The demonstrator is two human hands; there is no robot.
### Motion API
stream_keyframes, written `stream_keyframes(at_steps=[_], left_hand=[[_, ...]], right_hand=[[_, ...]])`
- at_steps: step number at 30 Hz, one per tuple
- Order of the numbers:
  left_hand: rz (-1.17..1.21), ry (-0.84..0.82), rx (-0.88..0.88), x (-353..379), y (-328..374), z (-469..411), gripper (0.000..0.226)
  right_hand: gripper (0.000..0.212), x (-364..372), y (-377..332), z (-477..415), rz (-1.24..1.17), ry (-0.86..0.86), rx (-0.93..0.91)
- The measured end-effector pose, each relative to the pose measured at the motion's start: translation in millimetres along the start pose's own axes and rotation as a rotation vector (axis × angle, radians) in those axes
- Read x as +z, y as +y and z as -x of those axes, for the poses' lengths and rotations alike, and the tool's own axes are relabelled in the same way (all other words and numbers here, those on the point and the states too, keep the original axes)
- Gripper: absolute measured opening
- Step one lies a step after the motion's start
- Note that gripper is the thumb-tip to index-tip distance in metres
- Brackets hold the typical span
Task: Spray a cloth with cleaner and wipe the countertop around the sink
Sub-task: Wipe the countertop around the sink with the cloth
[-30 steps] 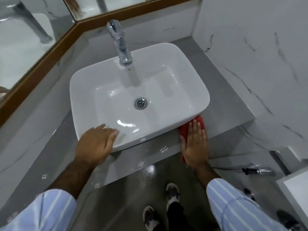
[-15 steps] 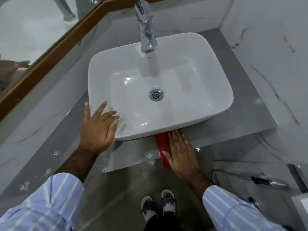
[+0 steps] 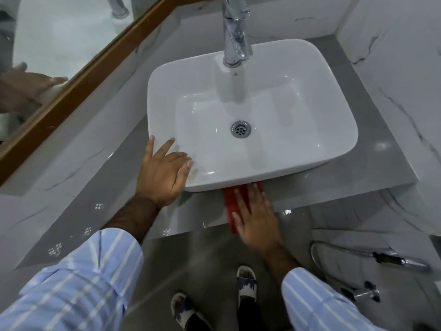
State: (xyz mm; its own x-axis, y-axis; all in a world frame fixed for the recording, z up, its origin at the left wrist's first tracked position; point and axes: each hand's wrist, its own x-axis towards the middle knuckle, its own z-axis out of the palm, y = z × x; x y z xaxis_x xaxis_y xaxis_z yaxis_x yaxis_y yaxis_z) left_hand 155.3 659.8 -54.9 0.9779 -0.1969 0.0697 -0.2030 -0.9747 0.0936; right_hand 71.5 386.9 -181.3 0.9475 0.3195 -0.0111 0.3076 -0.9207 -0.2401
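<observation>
One red cloth (image 3: 230, 206) lies on the grey table (image 3: 372, 170) at the front edge, folded into a narrow strip. Its long axis runs from the table's near edge toward the sink (image 3: 253, 115), and its far end is tucked against the base of the basin's front wall. The right hand (image 3: 256, 218) lies flat on top of it, fingers (image 3: 253, 194) stretched out straight and close together, pressing down rather than gripping; the fingertips point at the basin and reach the cloth's far end. The strip shows only to the left of these fingers and the thumb.

The left hand (image 3: 162, 173) rests on the sink's front left corner, fingers spread loosely and holding nothing, the fingertips lying over the white rim.

There is one sink, with one drain (image 3: 241, 129) in its middle and one chrome faucet (image 3: 235, 32) at the back, beyond both hands. Two slippered feet (image 3: 245, 280) stand on the floor below.
</observation>
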Motion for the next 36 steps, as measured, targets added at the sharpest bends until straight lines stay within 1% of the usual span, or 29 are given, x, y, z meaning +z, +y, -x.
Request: stream_keyframes(at_steps=[3, 5, 7, 9, 11, 13, 15, 18, 21, 23, 25, 27, 28, 30, 32, 34, 36], left_hand=[[0.009, -0.06, -0.015, -2.3, 3.0, -2.5, 0.066], [0.023, -0.068, -0.001, -2.7, -0.6, -1.2, 0.063], [0.062, -0.067, 0.033, -3.2, -3.2, -1.4, 0.057], [0.16, -0.063, 0.073, -8.4, -10.0, 3.1, 0.052], [0.279, -0.032, 0.045, -14.9, -19.9, 18.5, 0.055], [0.277, 0.06, -0.099, -22.2, -44.7, 60.8, 0.063], [0.173, 0.147, -0.297, -27.7, -78.3, 121.6, 0.069], [-0.03, 0.185, -0.529, -43.6, -125.7, 204.2, 0.075], [-0.183, 0.285, -0.657, -68.8, -182.5, 243.3, 0.08], [-0.249, 0.3, -0.713, -85.6, -231.3, 260.0, 0.081], [-0.348, 0.212, -0.68, -96.8, -269.3, 276.3, 0.08], [-0.461, 0.153, -0.584, -99.4, -282.0, 285.2, 0.079], [-0.495, 0.181, -0.54, -102.9, -278.9, 285.0, 0.079], [-0.505, 0.31, -0.505, -110.4, -265.7, 279.6, 0.078], [-0.525, 0.367, -0.482, -117.7, -255.1, 275.1, 0.078], [-0.579, 0.383, -0.449, -120.0, -258.7, 278.3, 0.078], [-0.629, 0.379, -0.441, -120.1, -263.8, 281.2, 0.079]], right_hand=[[0.068, -1.6, 11.5, 2.3, 0.015, 0.009, 0.074], [0.066, 5.2, -13.0, 2.4, -0.005, 0.025, 0.103], [0.065, 14.5, -51.9, -0.9, -0.03, 0.026, 0.041], [0.065, 21.5, -92.6, -5.5, -0.038, -0.008, -0.067], [0.066, 23.9, -112.1, -10.4, -0.035, -0.043, -0.126], [0.065, 25.1, -115.9, -13.5, -0.031, -0.079, -0.142], [0.065, 26.7, -110.0, -11.8, -0.013, -0.089, -0.158], [0.067, 26.7, -113.4, -13.3, -0.018, -0.093, -0.141], [0.067, 26.9, -134.8, -22.8, 0.0, -0.129, -0.19], [0.066, 28.6, -153.9, -34.5, 0.002, -0.141, -0.245], [0.066, 31.4, -177.7, -47.6, 0.005, -0.141, -0.267], [0.066, 35.6, -207.0, -59.0, -0.004, -0.146, -0.295], [0.066, 38.7, -221.8, -62.5, -0.01, -0.157, -0.326], [0.066, 44.0, -237.0, -64.5, -0.009, -0.189, -0.394], [0.066, 43.9, -227.1, -64.9, 0.004, -0.204, -0.429], [0.066, 39.0, -209.1, -66.4, 0.027, -0.188, -0.393], [0.067, 33.8, -202.1, -66.5, 0.035, -0.17, -0.291]])
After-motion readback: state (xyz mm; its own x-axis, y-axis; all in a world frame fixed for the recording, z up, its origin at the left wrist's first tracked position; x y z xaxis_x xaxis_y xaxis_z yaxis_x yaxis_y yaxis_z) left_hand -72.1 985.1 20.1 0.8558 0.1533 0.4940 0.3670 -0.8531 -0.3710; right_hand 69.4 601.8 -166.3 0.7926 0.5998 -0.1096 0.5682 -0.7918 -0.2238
